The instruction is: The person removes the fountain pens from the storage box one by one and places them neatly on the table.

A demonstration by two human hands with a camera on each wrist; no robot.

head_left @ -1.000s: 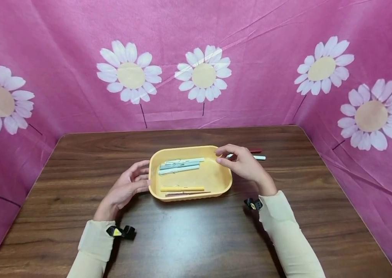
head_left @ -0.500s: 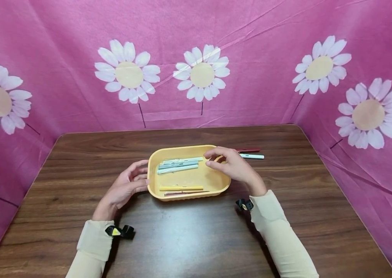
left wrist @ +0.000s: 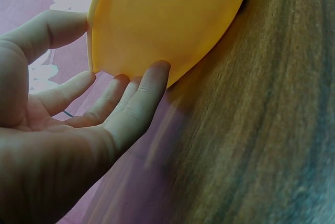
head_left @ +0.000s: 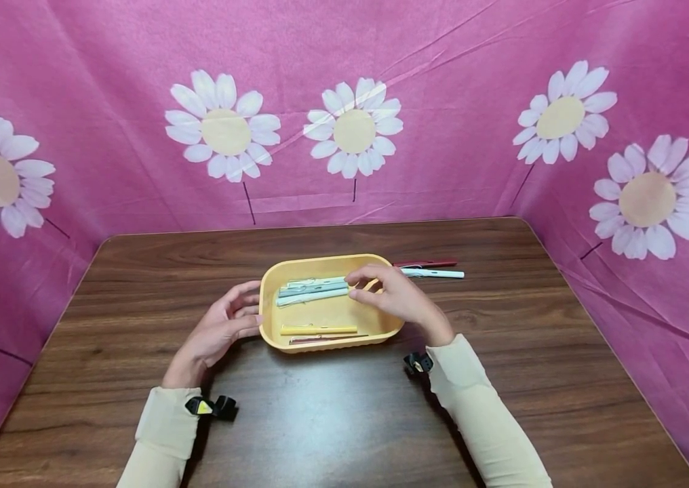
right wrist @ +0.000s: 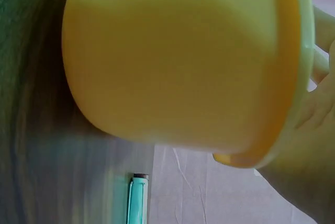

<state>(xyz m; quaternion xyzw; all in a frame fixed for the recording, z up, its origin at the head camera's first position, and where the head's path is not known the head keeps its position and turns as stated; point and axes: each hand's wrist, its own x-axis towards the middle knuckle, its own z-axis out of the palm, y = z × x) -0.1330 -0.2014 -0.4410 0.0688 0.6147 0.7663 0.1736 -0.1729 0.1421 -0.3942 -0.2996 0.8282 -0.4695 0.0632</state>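
Observation:
A yellow plastic tray (head_left: pixel 320 315) stands on the table. Inside lie several light blue pens (head_left: pixel 312 295) at the back, plus a yellow pen (head_left: pixel 320 330) and a dark red pen (head_left: pixel 314 339) along the front. My left hand (head_left: pixel 213 332) touches the tray's left end; in the left wrist view its thumb and fingers, fairly straight, meet the outer wall (left wrist: pixel 162 20). My right hand (head_left: pixel 399 295) reaches over the tray's right side, fingertips right by the right ends of the light blue pens, thumb and forefinger apart. The right wrist view mostly shows the tray's outer wall (right wrist: pixel 178 62).
Behind the tray's right end, a red pen (head_left: pixel 432 263) and a pale blue-white pen (head_left: pixel 439 274) lie on the wooden table (head_left: pixel 320 420). A pink curtain with daisies (head_left: pixel 454 135) hangs around the table's back and sides.
My right hand has moved left, from the tray's right rim to over the light blue pens, uncovering more of the two pens outside. The left hand stays at the tray's left end.

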